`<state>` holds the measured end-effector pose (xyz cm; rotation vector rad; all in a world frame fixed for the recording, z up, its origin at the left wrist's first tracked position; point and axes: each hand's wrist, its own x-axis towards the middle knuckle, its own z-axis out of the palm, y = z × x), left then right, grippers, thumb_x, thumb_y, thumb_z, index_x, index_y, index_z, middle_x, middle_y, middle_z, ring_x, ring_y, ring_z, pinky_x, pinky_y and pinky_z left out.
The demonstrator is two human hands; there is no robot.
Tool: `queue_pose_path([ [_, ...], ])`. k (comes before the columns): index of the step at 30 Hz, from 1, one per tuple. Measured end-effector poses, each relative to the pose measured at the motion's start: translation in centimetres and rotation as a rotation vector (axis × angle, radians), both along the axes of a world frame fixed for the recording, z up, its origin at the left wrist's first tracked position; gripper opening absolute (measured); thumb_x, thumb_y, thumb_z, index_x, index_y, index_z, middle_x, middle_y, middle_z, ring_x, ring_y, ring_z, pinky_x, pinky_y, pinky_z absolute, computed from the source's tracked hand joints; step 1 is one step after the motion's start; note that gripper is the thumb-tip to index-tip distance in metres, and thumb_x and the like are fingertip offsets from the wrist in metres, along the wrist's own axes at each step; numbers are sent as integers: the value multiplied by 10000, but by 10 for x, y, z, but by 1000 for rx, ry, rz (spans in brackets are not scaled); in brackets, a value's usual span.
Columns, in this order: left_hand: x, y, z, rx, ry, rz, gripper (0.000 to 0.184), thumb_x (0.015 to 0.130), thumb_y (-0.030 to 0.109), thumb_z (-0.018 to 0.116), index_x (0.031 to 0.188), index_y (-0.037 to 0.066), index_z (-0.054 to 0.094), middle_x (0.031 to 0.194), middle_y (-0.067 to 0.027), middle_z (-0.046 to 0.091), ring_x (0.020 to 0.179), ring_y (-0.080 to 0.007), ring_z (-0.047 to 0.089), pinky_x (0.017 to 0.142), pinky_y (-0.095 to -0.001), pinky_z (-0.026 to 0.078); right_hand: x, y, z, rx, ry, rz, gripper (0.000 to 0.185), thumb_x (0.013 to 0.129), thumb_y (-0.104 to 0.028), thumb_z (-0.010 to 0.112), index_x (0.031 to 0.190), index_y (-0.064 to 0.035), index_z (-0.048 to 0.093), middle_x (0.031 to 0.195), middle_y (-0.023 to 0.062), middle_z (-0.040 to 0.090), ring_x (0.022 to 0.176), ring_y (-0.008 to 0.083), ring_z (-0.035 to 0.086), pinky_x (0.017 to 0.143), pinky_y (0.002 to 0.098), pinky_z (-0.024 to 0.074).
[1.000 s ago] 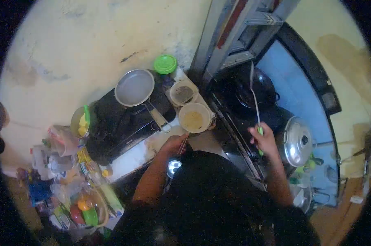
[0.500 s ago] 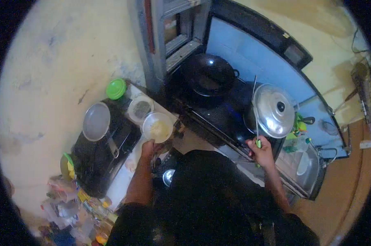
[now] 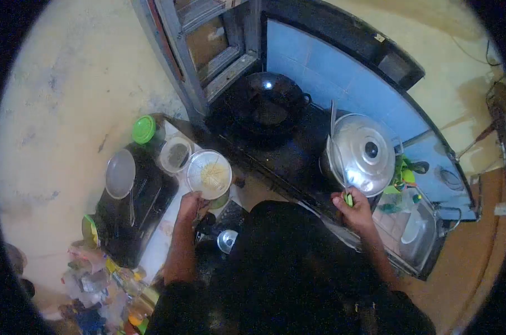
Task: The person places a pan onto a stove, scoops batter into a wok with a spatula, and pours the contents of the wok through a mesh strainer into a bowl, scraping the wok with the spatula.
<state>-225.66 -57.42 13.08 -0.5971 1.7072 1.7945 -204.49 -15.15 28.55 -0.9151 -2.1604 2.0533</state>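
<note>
My left hand (image 3: 191, 205) is closed on the handle of a round wire strainer (image 3: 209, 174), in or over which yellowish food shows. Just behind the strainer stands a container with dark contents (image 3: 175, 154). In my right hand (image 3: 354, 208) is the green handle of a long metal spatula (image 3: 335, 142), its blade pointing up and away. The spatula passes in front of a large silver lidded pot (image 3: 364, 153). A black wok (image 3: 268, 106) sits on the stove to the left of that pot.
A frying pan (image 3: 120, 173) rests on a black cooktop at the left. Behind it is a green-lidded jar (image 3: 144, 129). Bags and packets (image 3: 94, 279) crowd the lower left. A sink (image 3: 420, 237) is at the right, and a window frame (image 3: 230, 64) stands behind the wok.
The view has turned right, bringing the pot and sink further in. My left hand has the strainer raised, its wire mesh now facing the camera. My right hand still holds the spatula, now before the pot.
</note>
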Motion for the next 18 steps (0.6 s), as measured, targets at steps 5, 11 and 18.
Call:
queue_pose_path([
  [5, 11, -10, -38, 14, 24, -23, 218, 837, 138, 544, 864, -74, 582, 757, -131, 598, 655, -222, 601, 589, -315, 514, -3, 13, 5, 77, 40, 60, 145, 849, -124, 668, 867, -53, 543, 710, -16, 555, 565, 60, 501, 509, 222, 423],
  [11, 32, -9, -42, 6, 10, 97, 253, 851, 156, 536, 898, -89, 581, 800, -147, 610, 725, -226, 616, 648, -307, 525, -6, 14, 20, 105, -22, 117, 183, 842, -136, 679, 938, -31, 564, 769, -12, 574, 635, 59, 515, 564, 229, 440],
  [18, 31, -6, -47, -77, 12, -6, 259, 848, 154, 539, 900, -98, 574, 801, -160, 611, 713, -228, 626, 650, -299, 534, -19, 11, 9, 509, 158, 243, 467, 823, -105, 649, 1246, 19, 493, 1036, 149, 619, 931, 198, 587, 823, 302, 466],
])
